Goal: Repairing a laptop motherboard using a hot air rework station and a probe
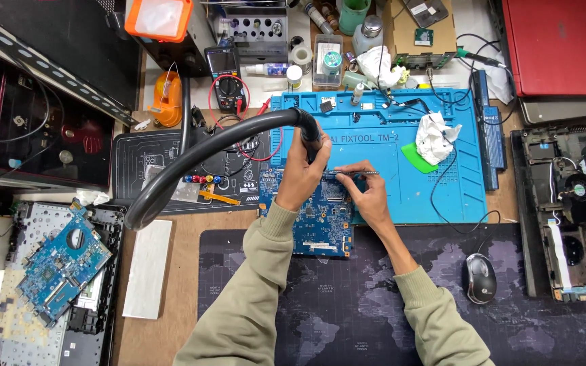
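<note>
An orange box with a white top (158, 18) is seen at the upper left of the frame, and a flat red case (559, 46) at the upper right. In the middle, a blue square circuit board (320, 217) lies on the worktop (178, 285). The left hand (301, 177) is closed around a thick black bendy hose (191, 163), its grip just above the board. Thin metal tweezers (354, 173) are pinched by the right hand (367, 196), over the board's top edge.
</note>
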